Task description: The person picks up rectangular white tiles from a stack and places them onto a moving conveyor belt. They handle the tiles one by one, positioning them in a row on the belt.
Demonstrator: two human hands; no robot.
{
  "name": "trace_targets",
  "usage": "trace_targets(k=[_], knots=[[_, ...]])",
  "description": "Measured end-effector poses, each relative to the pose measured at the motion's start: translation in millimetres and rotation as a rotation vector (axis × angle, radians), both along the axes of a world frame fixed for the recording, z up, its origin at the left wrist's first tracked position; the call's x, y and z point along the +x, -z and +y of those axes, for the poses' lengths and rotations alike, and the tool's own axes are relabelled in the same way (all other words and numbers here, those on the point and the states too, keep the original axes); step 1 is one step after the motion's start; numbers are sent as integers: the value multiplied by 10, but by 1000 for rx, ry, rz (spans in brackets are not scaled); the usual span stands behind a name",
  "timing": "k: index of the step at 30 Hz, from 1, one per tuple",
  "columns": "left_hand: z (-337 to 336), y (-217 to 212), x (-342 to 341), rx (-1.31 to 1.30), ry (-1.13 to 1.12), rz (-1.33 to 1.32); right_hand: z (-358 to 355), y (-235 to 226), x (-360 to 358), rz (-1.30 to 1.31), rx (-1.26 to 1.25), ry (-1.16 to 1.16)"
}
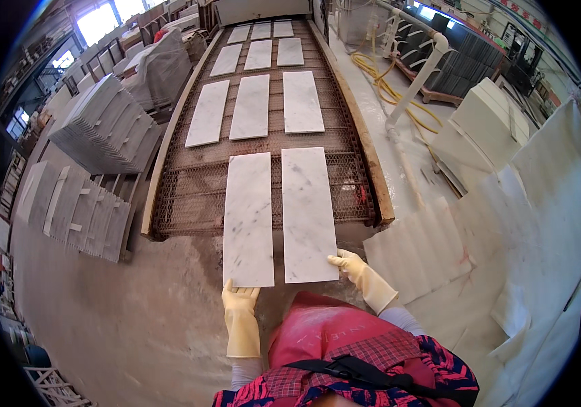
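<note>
Two long white marble tiles with grey veining lie side by side, their near ends jutting past the front of a mesh conveyor belt (pixel 189 211). At the near end of the left marble tile (pixel 248 217) is my left hand (pixel 240 305), in a cream rubber glove, with its thumb at the corner and its fingers reaching under the edge. My right hand (pixel 358 268), gloved alike, grips the right marble tile (pixel 309 214) by its near right corner, thumb on top. A narrow gap separates the two tiles.
Farther up the belt lie rows of similar tiles (pixel 250 106). Wooden rails (pixel 362 142) flank the belt. Stacked slabs (pixel 107 125) stand on pallets at left. Foam sheeting (pixel 426 251), a white pipe (pixel 416 88) and a yellow hose (pixel 379 74) are at right.
</note>
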State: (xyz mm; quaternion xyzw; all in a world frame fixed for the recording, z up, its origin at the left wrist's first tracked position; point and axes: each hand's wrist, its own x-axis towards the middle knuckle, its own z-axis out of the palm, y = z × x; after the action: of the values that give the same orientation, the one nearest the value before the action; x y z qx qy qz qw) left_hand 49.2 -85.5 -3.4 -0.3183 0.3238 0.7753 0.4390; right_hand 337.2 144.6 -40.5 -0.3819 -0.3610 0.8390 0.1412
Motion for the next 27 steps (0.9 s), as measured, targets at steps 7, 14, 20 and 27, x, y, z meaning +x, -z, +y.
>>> trace_targets(k=[7,14,20,27], knots=[[1,48,0,-13,17,53,2,-41,-34,9,-16,-13],[25,20,-11,-9,30,38,-28,-42,-13,15,-5,-3],[-31,57,-39,20,29,46,-49,-90,-4,38,14,-26],[-12,126,-78,32,-1,-11,-16,-55,52,-5,26,-13]])
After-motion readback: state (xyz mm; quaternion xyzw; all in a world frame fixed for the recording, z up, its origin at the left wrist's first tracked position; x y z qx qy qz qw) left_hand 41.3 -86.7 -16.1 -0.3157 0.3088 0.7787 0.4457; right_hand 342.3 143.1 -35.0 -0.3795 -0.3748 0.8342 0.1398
